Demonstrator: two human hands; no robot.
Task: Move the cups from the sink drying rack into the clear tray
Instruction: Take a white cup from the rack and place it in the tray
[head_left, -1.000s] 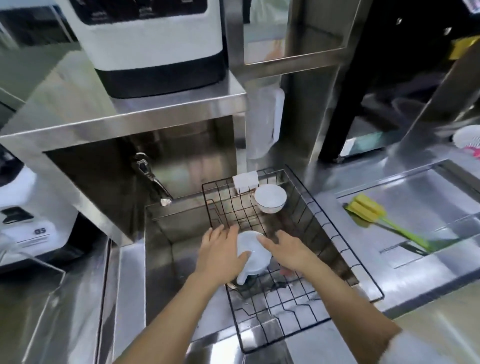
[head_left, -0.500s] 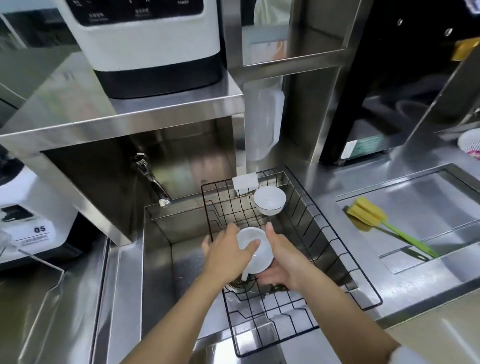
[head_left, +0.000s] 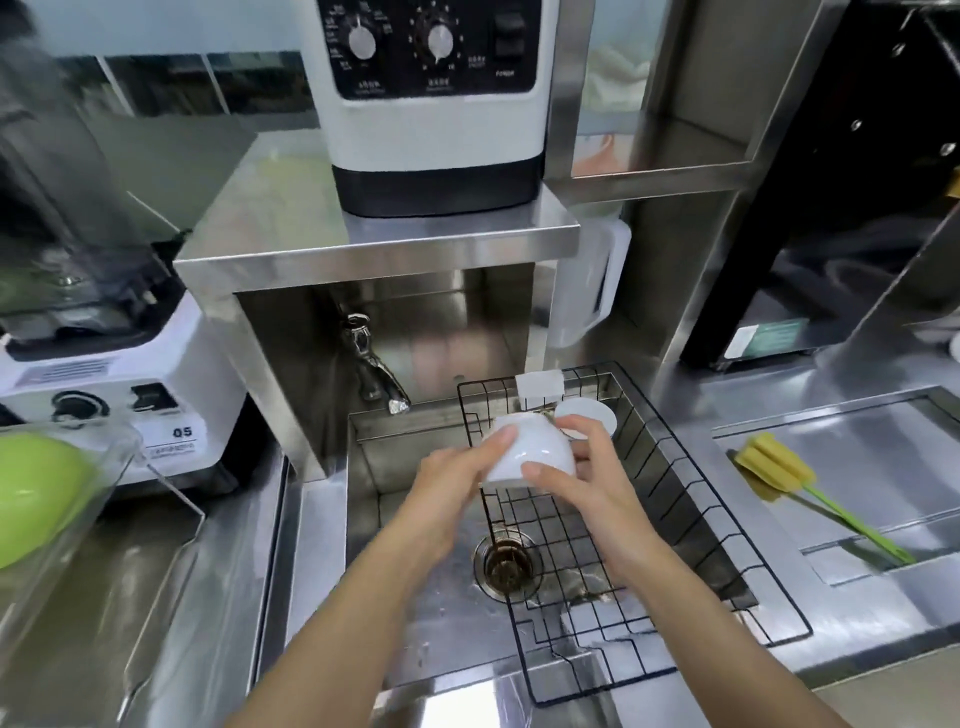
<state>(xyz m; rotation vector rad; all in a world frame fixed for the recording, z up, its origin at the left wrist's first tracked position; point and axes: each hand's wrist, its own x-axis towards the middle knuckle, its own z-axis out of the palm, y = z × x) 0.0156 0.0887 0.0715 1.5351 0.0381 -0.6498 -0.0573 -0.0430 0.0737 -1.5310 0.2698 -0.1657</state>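
A white cup (head_left: 530, 446) is held upside down above the black wire drying rack (head_left: 691, 512), which sits across the right part of the steel sink (head_left: 410, 525). My left hand (head_left: 451, 486) grips its left side and my right hand (head_left: 582, 475) grips its right and near side. A second white cup (head_left: 592, 417) stands at the rack's far end, partly behind my right fingers. The clear tray (head_left: 111, 467) is at the far left on the counter and holds a green bowl (head_left: 36, 491).
A tap (head_left: 371, 366) juts over the sink's far left corner; the drain (head_left: 506, 564) lies below my hands. A yellow sponge brush with a green handle (head_left: 779, 475) rests on the right counter. White appliances stand on the shelf above and at the left.
Both hands closed on the cup and lifted it out of the rack, up and slightly left. The view swung left, bringing the clear tray and green bowl into sight.
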